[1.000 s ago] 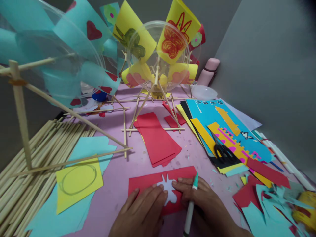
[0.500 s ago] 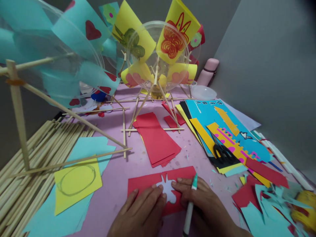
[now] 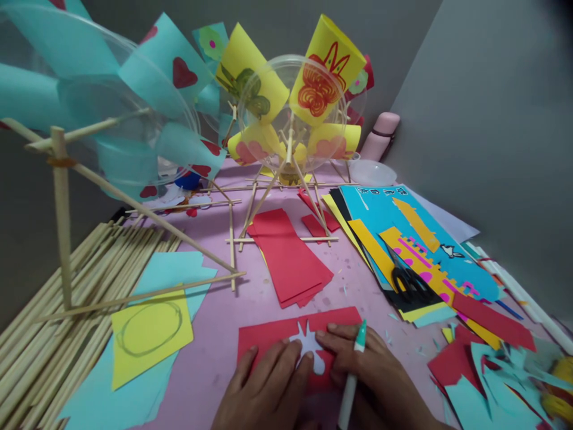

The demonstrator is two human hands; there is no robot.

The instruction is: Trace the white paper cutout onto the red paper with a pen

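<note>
A white paper butterfly cutout (image 3: 318, 362) lies on a red sheet of paper (image 3: 264, 335) at the front middle of the table. My left hand (image 3: 268, 383) rests over the sheet's lower left, fingers stretched out flat, with fingertips pressing the cutout's left side. A white marker with a teal end (image 3: 350, 388) is held in my right hand (image 3: 384, 371), its teal end pointing up. Fingertips of that same hand touch the cutout's right edge. Part of the cutout and the sheet's lower edge are hidden under my hands.
Stacked red strips (image 3: 290, 257) lie ahead. Wheel models of sticks and cups (image 3: 290, 149) stand behind and left. Wooden sticks (image 3: 40, 334) and a yellow card with a drawn circle (image 3: 152, 334) are left. Black-handled scissors (image 3: 409, 283) and paper scraps (image 3: 478, 382) are right.
The whole view has shifted slightly, so things appear a little lower and further right. My hands keep nearly the same pose on the cutout and red sheet.
</note>
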